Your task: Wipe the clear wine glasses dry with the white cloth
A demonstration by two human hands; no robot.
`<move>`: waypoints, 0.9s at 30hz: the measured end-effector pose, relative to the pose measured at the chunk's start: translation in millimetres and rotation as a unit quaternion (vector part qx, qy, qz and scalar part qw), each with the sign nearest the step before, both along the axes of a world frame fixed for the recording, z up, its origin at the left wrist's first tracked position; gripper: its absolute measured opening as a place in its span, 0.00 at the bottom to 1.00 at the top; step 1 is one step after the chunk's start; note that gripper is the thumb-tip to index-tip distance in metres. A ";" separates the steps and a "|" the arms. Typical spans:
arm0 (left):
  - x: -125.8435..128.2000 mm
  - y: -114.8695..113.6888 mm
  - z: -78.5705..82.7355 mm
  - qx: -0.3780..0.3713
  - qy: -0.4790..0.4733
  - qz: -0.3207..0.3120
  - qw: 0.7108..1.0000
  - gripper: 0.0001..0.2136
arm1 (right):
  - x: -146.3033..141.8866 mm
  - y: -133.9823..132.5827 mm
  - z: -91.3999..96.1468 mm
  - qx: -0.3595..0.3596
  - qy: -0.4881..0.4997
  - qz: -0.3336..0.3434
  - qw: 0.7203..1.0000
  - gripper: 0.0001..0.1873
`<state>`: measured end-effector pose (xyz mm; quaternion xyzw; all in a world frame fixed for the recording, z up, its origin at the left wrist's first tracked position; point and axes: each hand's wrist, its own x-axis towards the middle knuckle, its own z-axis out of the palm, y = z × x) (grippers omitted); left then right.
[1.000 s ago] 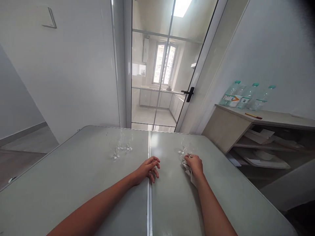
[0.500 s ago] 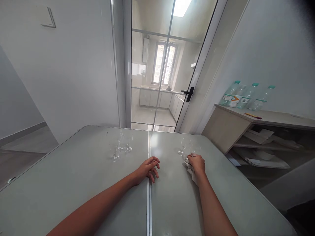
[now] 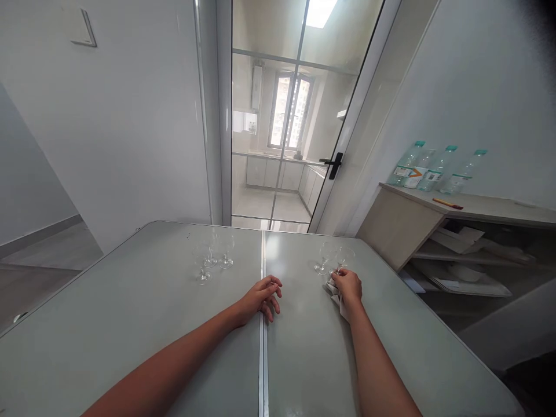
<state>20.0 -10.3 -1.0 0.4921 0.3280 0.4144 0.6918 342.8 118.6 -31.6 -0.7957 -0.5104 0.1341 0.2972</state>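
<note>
My left hand (image 3: 263,296) rests on the table near the metal seam, its fingers loosely curled and apart, holding nothing. At the right, my right hand (image 3: 348,285) has its fingertips closed at the foot of a clear stemmed glass (image 3: 345,255), which stands upright. A crumpled pale cloth or tissue (image 3: 334,294) lies under and beside that hand, partly hidden by it. Just left of this glass stands another stemmed glass (image 3: 321,263). Three more stemmed glasses (image 3: 226,258) are grouped on the table's left half, apart from both hands.
The pale grey-green table (image 3: 130,307) has a metal seam (image 3: 263,359) down its middle. Beyond its far edge is a glazed door (image 3: 286,191) with a black handle. A wooden shelf unit (image 3: 403,220) at right carries several plastic bottles (image 3: 443,171) and a yellow-red stick-like item (image 3: 447,203).
My right hand has shifted slightly up and away from me at the glass, and the cloth has moved a little with it. My left hand stays almost still.
</note>
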 end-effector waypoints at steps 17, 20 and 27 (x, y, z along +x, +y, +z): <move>0.9 -0.1 -1.6 -0.007 -0.005 0.004 1.000 0.19 | 7.0 11.9 -13.3 0.037 0.042 0.015 0.998 0.21; 0.4 -0.5 -0.7 -0.004 -0.002 0.004 1.000 0.19 | 6.1 11.3 -12.6 0.046 0.048 0.019 0.998 0.20; 0.8 -0.7 -2.1 0.003 -0.005 0.003 1.000 0.19 | 5.5 10.2 -9.9 0.049 0.052 0.022 0.997 0.20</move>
